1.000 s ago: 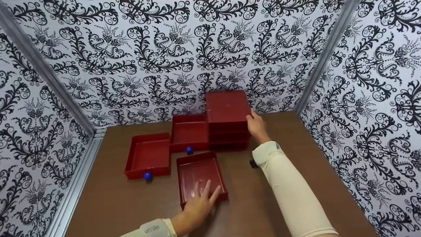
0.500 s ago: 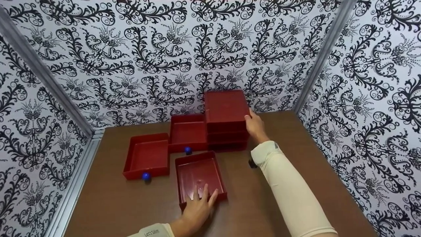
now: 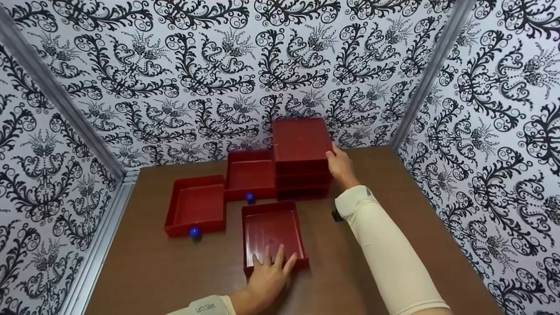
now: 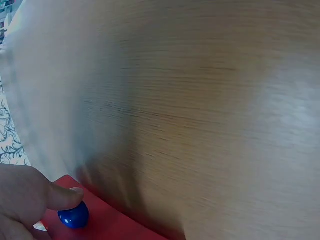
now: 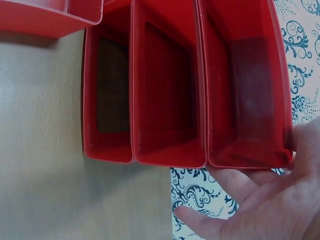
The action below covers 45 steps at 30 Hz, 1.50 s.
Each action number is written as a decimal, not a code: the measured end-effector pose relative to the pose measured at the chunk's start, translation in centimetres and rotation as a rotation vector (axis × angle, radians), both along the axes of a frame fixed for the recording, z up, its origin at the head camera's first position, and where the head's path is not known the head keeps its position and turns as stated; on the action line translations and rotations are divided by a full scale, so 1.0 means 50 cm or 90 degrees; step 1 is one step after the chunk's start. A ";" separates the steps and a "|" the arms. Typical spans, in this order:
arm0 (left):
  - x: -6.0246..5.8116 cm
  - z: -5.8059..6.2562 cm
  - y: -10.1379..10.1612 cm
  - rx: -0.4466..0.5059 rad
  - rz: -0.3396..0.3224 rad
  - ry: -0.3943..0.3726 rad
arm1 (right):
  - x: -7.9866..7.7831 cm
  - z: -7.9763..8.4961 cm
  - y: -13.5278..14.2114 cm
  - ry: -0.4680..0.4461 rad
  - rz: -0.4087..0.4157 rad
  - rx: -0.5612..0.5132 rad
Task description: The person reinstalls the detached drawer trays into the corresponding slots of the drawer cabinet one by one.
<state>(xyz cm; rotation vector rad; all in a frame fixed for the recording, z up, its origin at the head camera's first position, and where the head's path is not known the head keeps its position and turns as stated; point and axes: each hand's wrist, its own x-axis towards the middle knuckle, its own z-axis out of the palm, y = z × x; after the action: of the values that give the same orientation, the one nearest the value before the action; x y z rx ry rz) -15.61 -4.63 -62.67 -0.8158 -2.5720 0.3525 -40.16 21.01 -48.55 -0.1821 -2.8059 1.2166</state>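
Left hand (image 3: 267, 280): the fingers hook over the front wall (image 4: 110, 220) of the drawer (image 3: 271, 227) and extend inward, spread; the thumb bears on the knob (image 4: 75, 215) outside. The front wall is thus gripped.

Right hand (image 3: 341, 168): the thumb lies over the top edge of the cabinet (image 3: 302, 140), and the relaxed fingers rest against its right side, bracing rather than clasping it.

Change: over the last half second the drawer and left fingers shift to the right, and the drawer turns straighter. The right hand holds its position on the cabinet. This reads as an alignment adjustment: the drawer's orientation now better matches the cabinet's, but insertion is not yet under way.

Ahead of the left fingertips, the drawer lies flat on the table (image 3: 175, 271), outside the cabinet. Beside the right fingers, the three slots (image 5: 250, 90) contain no drawers.

Farther out, the left drawer (image 3: 201, 205) is left of the left fingers; the back drawer (image 3: 250, 175) is beyond them, just beside the cabinet.
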 end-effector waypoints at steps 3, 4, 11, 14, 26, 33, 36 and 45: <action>0.001 0.000 0.011 0.012 -0.012 0.014 | -0.001 -0.001 0.000 -0.005 -0.011 -0.012; 0.000 0.001 0.015 0.012 -0.014 0.017 | -0.001 -0.001 0.000 -0.007 -0.015 -0.016; 0.001 0.020 0.051 -0.021 -0.004 -0.048 | 0.005 0.005 -0.001 -0.011 -0.014 -0.027; 0.002 0.027 0.068 -0.038 -0.001 -0.081 | 0.005 0.005 0.000 -0.009 -0.010 -0.020; -0.020 0.031 0.121 -0.053 -0.006 -0.087 | 0.007 0.005 -0.003 -0.012 -0.014 -0.028; -0.046 0.040 0.142 -0.047 -0.001 -0.113 | 0.010 0.008 -0.005 -0.012 -0.014 -0.015; -0.052 0.044 0.149 -0.047 0.006 -0.133 | 0.009 0.006 -0.005 -0.009 -0.013 -0.008; -0.068 0.046 0.169 -0.064 0.012 -0.153 | 0.007 0.007 -0.004 0.003 -0.013 -0.006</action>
<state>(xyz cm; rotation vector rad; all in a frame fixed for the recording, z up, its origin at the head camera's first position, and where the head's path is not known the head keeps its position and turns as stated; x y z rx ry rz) -19.03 3.82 -60.34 -0.9207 -2.8051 0.4138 -39.78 20.81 -48.19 -0.2069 -2.7877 1.2233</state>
